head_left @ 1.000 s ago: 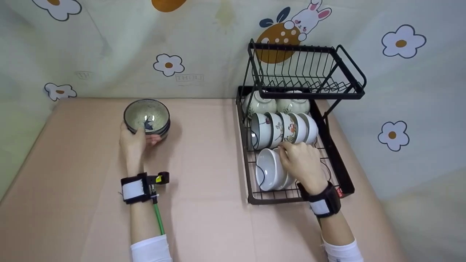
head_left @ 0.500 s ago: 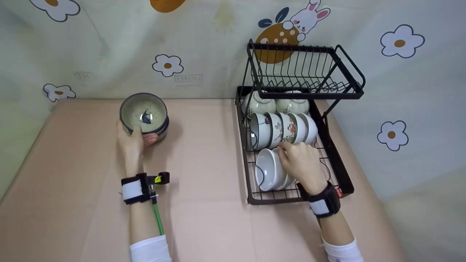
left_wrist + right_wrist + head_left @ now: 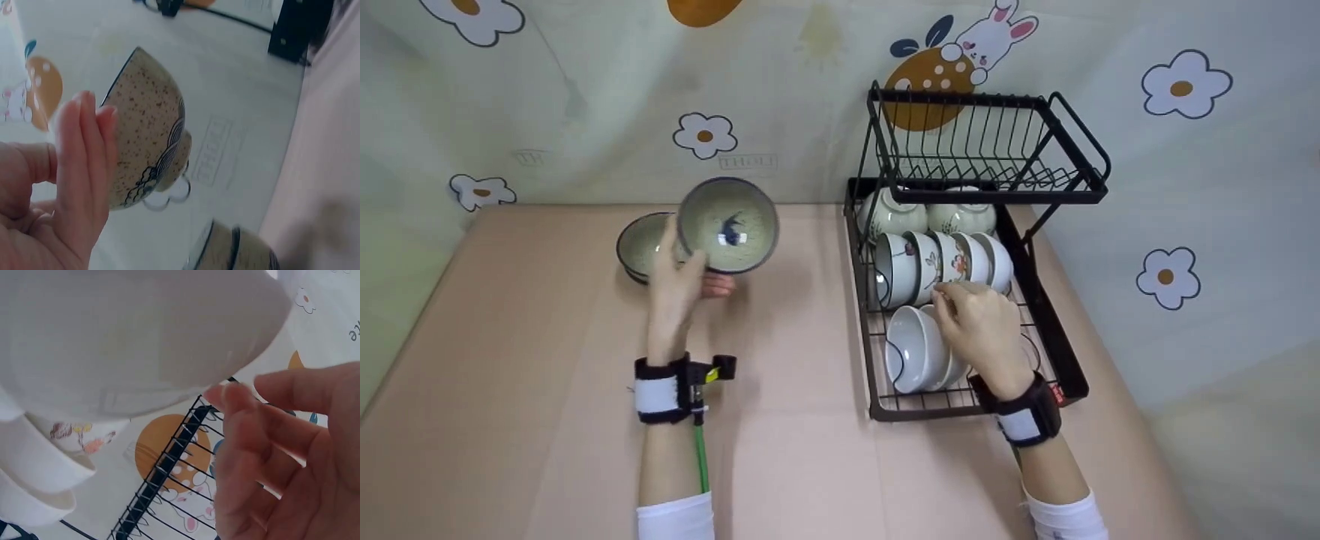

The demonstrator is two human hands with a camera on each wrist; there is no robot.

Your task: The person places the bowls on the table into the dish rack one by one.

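Note:
My left hand [image 3: 675, 289] holds a speckled ceramic bowl [image 3: 727, 229] by its near-left side, thumb over the rim and fingers beneath. The bowl is tilted, its inside facing the head camera. In the left wrist view its brown-flecked outside [image 3: 149, 118] shows a dark wave pattern. Similar stacked bowls [image 3: 639, 244] stand on the table, partly behind the left hand. My right hand [image 3: 982, 330] hovers with loosely bent fingers by the white bowls [image 3: 911, 351] at the rack's front. In the right wrist view the fingers are beside a white bowl [image 3: 140, 337]; touch cannot be told.
A black two-tier dish rack [image 3: 877, 412] stands on the table's right side. Its lower tier holds a row of flowered bowls [image 3: 945, 266] and upturned pale bowls [image 3: 896, 215] behind. The upper tier [image 3: 975, 161] overhangs the back. A patterned curtain [image 3: 607, 112] borders the table.
The left hand has lifted the speckled bowl off the others and moved it right, uncovering the stack below. My right hand has shifted slightly up, staying beside the white bowls.

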